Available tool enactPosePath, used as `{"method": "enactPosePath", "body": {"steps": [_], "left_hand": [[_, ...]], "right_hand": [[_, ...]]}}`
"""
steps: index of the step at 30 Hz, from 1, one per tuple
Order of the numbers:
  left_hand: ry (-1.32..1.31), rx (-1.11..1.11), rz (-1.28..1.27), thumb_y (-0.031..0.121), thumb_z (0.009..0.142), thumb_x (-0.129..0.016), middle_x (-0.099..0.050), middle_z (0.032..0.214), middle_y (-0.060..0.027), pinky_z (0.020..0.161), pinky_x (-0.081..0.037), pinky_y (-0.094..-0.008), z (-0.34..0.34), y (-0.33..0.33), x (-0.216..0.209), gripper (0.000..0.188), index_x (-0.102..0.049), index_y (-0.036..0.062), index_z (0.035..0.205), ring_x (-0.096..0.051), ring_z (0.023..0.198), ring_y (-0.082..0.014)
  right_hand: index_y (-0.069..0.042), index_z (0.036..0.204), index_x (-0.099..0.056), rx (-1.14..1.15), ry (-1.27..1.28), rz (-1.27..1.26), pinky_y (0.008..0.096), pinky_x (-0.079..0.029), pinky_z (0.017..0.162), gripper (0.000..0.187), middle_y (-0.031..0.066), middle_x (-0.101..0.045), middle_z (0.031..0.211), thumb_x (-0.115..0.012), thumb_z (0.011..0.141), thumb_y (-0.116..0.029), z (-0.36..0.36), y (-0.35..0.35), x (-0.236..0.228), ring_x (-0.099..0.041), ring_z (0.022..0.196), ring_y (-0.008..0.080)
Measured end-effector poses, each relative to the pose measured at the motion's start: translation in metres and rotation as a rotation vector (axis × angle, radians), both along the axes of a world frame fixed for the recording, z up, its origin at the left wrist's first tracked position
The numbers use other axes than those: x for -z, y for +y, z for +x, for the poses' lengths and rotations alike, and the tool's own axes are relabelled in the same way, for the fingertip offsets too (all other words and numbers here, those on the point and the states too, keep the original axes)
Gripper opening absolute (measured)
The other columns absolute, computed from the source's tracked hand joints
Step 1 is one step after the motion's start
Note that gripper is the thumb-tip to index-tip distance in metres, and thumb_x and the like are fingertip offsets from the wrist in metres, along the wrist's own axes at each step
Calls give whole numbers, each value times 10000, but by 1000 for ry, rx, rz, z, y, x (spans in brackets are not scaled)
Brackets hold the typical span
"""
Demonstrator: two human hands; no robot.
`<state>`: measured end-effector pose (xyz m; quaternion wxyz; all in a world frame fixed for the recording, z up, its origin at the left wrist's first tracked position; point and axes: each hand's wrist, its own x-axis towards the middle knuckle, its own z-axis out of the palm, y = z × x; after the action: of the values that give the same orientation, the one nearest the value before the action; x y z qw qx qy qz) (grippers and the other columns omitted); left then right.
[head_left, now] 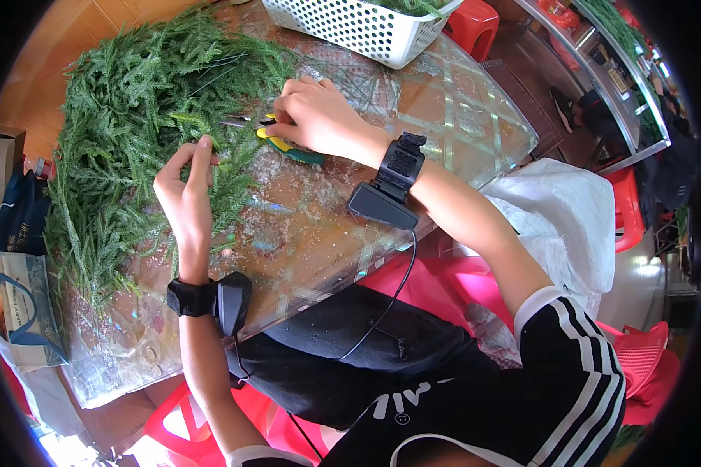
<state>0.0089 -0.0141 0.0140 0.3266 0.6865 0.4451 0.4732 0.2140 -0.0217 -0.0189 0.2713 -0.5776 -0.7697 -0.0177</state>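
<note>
My left hand (pixel 187 187) is closed in a pinch on a light green artificial sprig (pixel 195 123) at the edge of a big heap of green sprigs (pixel 132 117). Just to its right, my right hand (pixel 315 117) is closed around a small hand tool with yellow and green handles (pixel 294 150), which look like those of pliers or snips. The slim metal jaws point left, toward the pinched sprig. My fingers cover part of the handles, so I cannot tell the exact kind. Both wrists carry black straps with small boxes.
A white perforated basket (pixel 358 31) with more greenery stands at the table's far edge. The table (pixel 311 241) has a clear cover strewn with tiny green bits. Paper bags (pixel 27 303) stand at the left, a white sack (pixel 557 218) and red stools (pixel 475 27) at the right.
</note>
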Motion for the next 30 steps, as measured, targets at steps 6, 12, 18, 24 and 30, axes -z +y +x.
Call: {"method": "enactPosePath", "body": {"steps": [6,12,18,24,30], "left_hand": [[221,122,-15,194,889,-569,-464,508,-6,450,-260,-233,1,2,7,280,-616,-16,710,-366,484,-40],[305,262,27,162,884,-561,-472,515,-53,460,-308,-266,10,-10,7,253,-607,-35,733,-386,484,-72],[303,237,32,142,874,-569,-474,521,-63,465,-310,-271,10,-10,6,228,-601,-32,731,-371,497,-75],[295,197,37,129,860,-582,-423,532,-77,473,-306,-264,8,-6,9,203,-587,-45,756,-328,535,-66],[307,166,34,122,847,-592,-390,549,-80,479,-309,-261,6,-5,8,186,-584,-58,803,-305,558,-68]], "right_hand": [[-85,717,-608,-15,36,-22,369,-365,771,302,48,-538,813,-675,771,-374,1,1,2,-528,871,228],[-84,724,-615,-26,24,-30,375,-370,770,318,49,-537,816,-713,721,-386,1,4,4,-531,871,224],[-91,730,-625,-23,68,-73,369,-364,787,305,42,-536,827,-743,681,-368,1,3,0,-525,896,219],[-100,720,-631,-14,23,-69,351,-346,812,250,30,-530,831,-755,635,-299,0,-3,-4,-503,928,213],[-101,702,-635,12,-57,-79,341,-340,804,187,27,-520,846,-730,603,-227,-1,-4,-9,-492,919,208]]}}
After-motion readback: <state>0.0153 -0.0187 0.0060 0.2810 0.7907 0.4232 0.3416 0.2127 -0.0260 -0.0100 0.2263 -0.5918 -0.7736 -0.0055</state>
